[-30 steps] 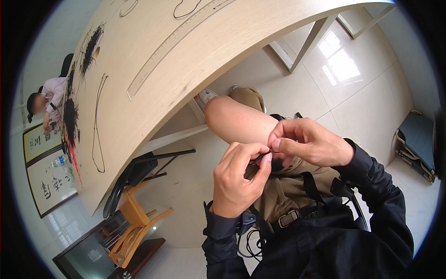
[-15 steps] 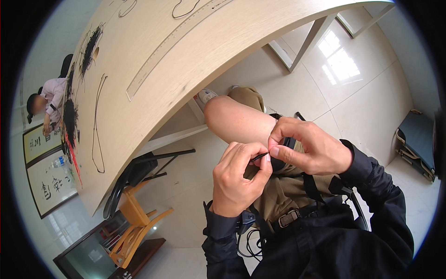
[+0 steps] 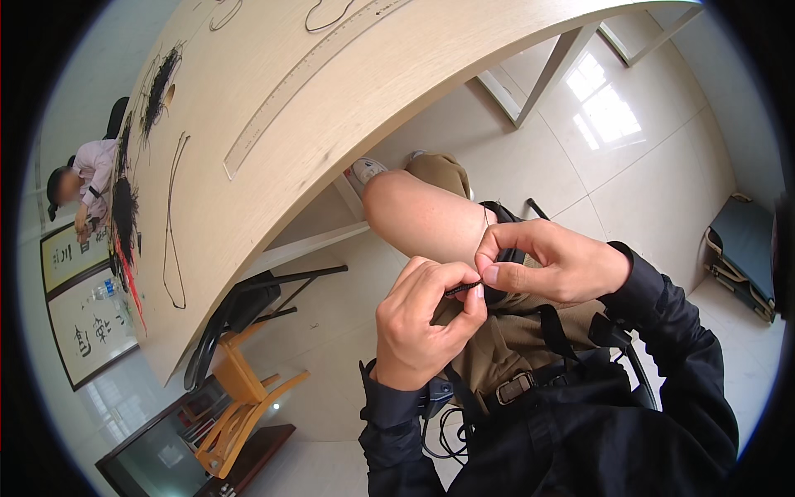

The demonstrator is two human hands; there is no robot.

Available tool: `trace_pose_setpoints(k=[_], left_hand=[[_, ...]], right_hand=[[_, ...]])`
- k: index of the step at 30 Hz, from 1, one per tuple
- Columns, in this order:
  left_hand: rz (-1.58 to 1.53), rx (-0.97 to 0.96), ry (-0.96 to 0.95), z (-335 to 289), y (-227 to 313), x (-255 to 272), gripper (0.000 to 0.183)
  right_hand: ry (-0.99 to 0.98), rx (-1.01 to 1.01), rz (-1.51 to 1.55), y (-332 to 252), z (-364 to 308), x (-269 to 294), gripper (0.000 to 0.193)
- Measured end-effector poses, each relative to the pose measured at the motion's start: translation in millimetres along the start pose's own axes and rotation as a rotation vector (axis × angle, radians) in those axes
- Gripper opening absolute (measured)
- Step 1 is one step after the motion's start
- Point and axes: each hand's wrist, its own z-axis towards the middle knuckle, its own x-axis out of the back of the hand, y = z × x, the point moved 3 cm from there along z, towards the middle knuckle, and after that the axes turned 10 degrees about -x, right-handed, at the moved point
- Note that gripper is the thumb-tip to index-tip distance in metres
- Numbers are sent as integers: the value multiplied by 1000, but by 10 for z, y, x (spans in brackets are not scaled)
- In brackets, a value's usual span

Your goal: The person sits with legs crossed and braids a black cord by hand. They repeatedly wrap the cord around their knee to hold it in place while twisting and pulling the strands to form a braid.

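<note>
So the action's all in close to the body: a black braided cord sits between the two hands, over the khaki shorts. Left hand pinches it between thumb and index. Right hand has thumb and index pressed together on its 2 o'clock end, tip hidden. My guess is it's fingertips only because the cord's so skinny, and two grips steady it.

Pose-wise, the left forearm rises from 6 o'clock with the fingers curled toward 1; the right comes in from 4 with its fingertips aimed at 9. Off at 10 to 11 o'clock is the bench with a clear ruler, a dark cord loop and black strand bundles, probably parked there to keep the hands free.
</note>
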Motion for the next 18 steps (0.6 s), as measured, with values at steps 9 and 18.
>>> trace_pose_setpoints(k=[9, 18], left_hand=[[-88, 145, -13, 8, 46, 55, 15], [-215, 297, -35, -90, -78, 86, 15]], right_hand=[[22, -37, 151, 48, -5, -38, 20], [221, 161, -80, -134, -48, -18, 23]])
